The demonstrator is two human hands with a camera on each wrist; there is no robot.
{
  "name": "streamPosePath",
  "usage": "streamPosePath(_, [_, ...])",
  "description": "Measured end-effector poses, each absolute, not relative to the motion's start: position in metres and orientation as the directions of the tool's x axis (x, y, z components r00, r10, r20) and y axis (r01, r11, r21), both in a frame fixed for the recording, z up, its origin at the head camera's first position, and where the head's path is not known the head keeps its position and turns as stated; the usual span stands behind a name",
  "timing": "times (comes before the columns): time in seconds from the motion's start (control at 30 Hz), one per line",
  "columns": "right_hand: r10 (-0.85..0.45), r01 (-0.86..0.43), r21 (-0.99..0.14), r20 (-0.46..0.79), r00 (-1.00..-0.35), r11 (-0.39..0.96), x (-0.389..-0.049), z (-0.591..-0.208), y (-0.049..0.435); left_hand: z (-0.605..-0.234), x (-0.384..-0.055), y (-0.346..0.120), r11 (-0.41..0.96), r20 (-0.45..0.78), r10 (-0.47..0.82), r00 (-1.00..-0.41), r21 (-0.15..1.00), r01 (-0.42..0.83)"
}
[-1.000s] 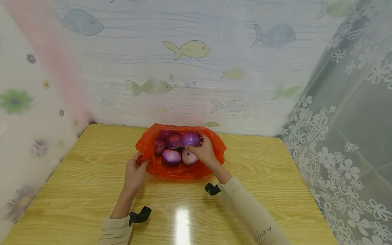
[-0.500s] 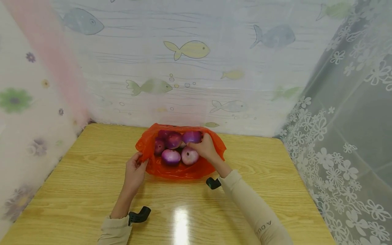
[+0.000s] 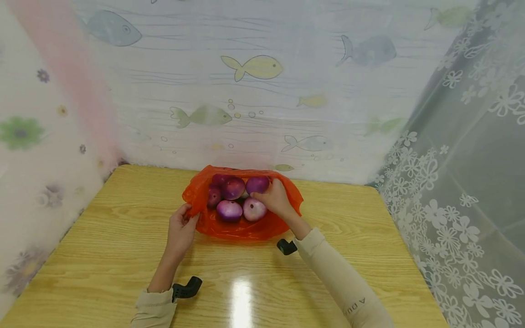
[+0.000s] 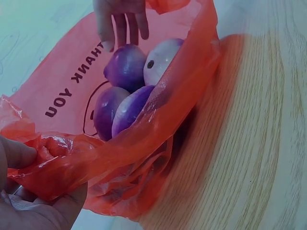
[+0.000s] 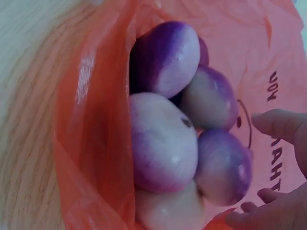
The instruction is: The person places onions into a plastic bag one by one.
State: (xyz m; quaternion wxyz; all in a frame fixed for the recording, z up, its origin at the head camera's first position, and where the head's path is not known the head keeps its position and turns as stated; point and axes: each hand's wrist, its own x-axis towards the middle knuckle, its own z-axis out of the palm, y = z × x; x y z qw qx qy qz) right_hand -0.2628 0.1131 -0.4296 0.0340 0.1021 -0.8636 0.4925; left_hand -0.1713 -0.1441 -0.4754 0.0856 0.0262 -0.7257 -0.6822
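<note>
An orange-red plastic bag (image 3: 242, 233) lies with its mouth gaping towards me and several purple-and-white onions inside. My left hand (image 3: 180, 230) pinches the left edge of the bag; in the left wrist view its thumb and fingers (image 4: 72, 203) clasp the crumpled film. My right hand (image 3: 275, 199) is inside the mouth, over the back-right onion (image 3: 257, 184). The right wrist view shows this hand (image 5: 283, 206) with thumb and fingers apart beside an onion (image 5: 223, 165), a gap between them. Closer to me is a paler onion (image 3: 254, 209) with a dark spot.
The bag rests on a wood-grain table (image 3: 348, 255) near its back edge. Behind hangs a curtain (image 3: 262, 118) printed with fish, and a lace-patterned curtain (image 3: 451, 218) is on the right. A black wrist mount (image 3: 187, 288) juts from the left sleeve.
My right hand has shifted slightly right, uncovering more of the paler front onion. The back-right onion has moved a little right. The left hand keeps its hold on the bag.
</note>
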Motion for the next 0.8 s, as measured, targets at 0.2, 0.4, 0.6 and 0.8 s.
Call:
streamPosePath(0.2, [-0.214,-0.286,-0.849,0.21,-0.954,0.444,-0.243,-0.424,0.117,-0.474,-0.17,-0.144,0.07,0.088,-0.144,-0.986,0.994,0.079])
streamPosePath(0.4, [-0.223,-0.203,-0.931,0.138,-0.965,0.303,-0.217,-0.418,0.121,-0.471,-0.172,-0.147,0.087,0.077,-0.146,-0.986,0.994,0.064])
streamPosePath(0.6, [-0.247,-0.21,-0.967,0.17,-0.954,0.145,-0.201,-0.421,0.131,-0.467,-0.173,-0.153,0.126,0.09,-0.084,-0.992,0.989,0.079])
streamPosePath(0.8, [-0.177,-0.314,-0.948,0.302,-0.937,0.042,-0.183,-0.423,0.154,-0.462,-0.171,-0.169,0.273,0.087,0.045,-0.995,0.957,0.096])
